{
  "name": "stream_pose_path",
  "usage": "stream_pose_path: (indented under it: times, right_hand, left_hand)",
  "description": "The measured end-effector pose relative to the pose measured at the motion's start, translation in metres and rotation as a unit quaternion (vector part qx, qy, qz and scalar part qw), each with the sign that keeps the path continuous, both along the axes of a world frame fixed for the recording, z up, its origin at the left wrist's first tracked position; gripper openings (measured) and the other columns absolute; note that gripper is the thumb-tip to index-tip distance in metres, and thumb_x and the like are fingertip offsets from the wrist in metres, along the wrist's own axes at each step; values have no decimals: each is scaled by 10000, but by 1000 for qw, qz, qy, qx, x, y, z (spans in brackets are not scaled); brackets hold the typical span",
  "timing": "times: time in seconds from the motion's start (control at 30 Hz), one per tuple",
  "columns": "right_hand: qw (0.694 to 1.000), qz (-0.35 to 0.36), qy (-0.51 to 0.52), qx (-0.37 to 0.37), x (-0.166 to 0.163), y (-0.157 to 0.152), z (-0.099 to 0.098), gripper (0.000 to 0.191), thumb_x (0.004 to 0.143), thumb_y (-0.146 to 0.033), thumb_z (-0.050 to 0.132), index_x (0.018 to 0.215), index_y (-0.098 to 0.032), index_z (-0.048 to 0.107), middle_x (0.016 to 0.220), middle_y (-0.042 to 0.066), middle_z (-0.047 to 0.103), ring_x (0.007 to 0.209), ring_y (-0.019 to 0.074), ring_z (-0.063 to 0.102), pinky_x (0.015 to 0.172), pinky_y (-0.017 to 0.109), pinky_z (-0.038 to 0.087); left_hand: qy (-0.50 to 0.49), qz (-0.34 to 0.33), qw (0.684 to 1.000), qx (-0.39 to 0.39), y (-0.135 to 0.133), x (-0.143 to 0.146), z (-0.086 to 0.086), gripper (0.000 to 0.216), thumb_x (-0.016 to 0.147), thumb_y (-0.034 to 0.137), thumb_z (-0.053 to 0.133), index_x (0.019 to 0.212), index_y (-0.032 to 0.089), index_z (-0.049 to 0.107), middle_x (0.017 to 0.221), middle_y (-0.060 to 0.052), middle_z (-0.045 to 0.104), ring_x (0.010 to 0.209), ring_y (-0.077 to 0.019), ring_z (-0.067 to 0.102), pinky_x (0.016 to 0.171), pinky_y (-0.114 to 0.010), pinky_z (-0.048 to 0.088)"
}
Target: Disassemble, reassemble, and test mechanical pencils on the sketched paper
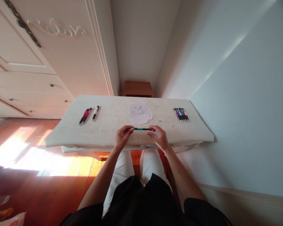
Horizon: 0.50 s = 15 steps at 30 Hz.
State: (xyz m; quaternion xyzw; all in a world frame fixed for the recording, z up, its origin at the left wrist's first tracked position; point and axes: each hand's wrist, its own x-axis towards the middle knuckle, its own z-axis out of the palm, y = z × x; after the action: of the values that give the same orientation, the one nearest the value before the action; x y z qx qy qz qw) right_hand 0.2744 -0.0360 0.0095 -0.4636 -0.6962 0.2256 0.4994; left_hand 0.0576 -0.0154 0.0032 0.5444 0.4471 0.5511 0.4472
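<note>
Fingers (127, 127) at both ends of green pen (141, 129)

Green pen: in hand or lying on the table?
In hand: the green pen runs between the left hand, which pinches one end, and the right hand, whose fingers are at the other.

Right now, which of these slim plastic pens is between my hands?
The teal-and-black pen, lying crosswise with its ends at your left hand and right hand. The left pen group and right pen group lie toward the white table's ends.
</note>
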Motion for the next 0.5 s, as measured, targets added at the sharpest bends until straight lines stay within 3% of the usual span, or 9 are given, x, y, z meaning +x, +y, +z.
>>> stream_pose_path:
  times: [0.27, 0.4, 0.5]
  right_hand:
    - [995, -101, -25, -5, 44, 12, -10, 292, 835, -350, 618, 1091, -211, 625, 1025, 82, 656, 875, 200, 624, 757, 344, 504]
    - [981, -161, -103, -33, 72, 31, -15, 312, 820, -278, 577, 1107, -169, 633, 1050, 110, 617, 836, 206, 604, 727, 347, 507]
    - [970, -170, -163, -55, 80, 46, -18, 314, 820, -232, 544, 1105, -149, 650, 1009, 113, 604, 816, 204, 589, 814, 370, 493]
  left_hand:
    - [-26, 25, 999, -37, 3, -2, 3, 311, 765, 446, 673, 836, 144, 673, 653, -22, 642, 596, -121, 569, 604, -238, 459]
    - [-26, 42, 998, -39, 2, 0, 3, 305, 761, 443, 679, 844, 149, 677, 685, -25, 655, 598, -113, 566, 608, -232, 459]
    - [-27, 46, 998, -45, 2, 0, 2, 321, 747, 449, 690, 857, 147, 683, 694, -32, 667, 608, -123, 582, 622, -244, 476]
